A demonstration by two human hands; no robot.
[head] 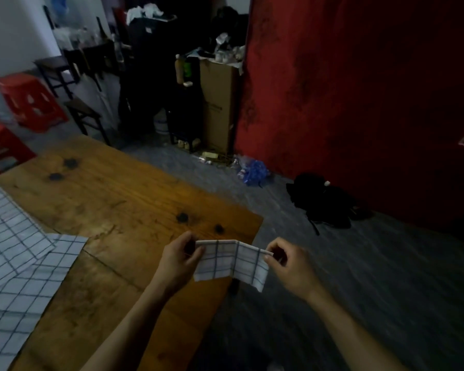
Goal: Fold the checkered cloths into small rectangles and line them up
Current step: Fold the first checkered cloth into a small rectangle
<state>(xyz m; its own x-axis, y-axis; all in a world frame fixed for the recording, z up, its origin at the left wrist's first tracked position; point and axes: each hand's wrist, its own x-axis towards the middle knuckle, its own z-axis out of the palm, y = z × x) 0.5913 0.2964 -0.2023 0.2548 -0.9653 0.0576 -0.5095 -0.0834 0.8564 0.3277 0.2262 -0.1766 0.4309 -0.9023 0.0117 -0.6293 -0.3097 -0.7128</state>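
A folded checkered cloth (232, 261), white with dark grid lines, hangs in the air above the right corner of the wooden table (123, 199), stretched between two hands and creased down its middle. The left hand (178, 259) pinches the cloth's left end, thumb on the near face and fingers curled behind it. The right hand (288, 266) pinches the upper right corner between thumb and forefinger, the other fingers curled in toward the palm. Both forearms reach up from the bottom edge, bare to where the frame cuts them off. The cloth's lower right corner droops past the table edge over the grey floor (359, 277). At the left, unfolded checkered cloths (19, 263) lie spread and overlapping on the table, running out of frame. Beyond the table stand red plastic stools (30, 103), a tall cardboard box (217, 103) and a red curtain (359, 89); a dark heap on the floor, possibly a bag (324, 204), is too dim to make out
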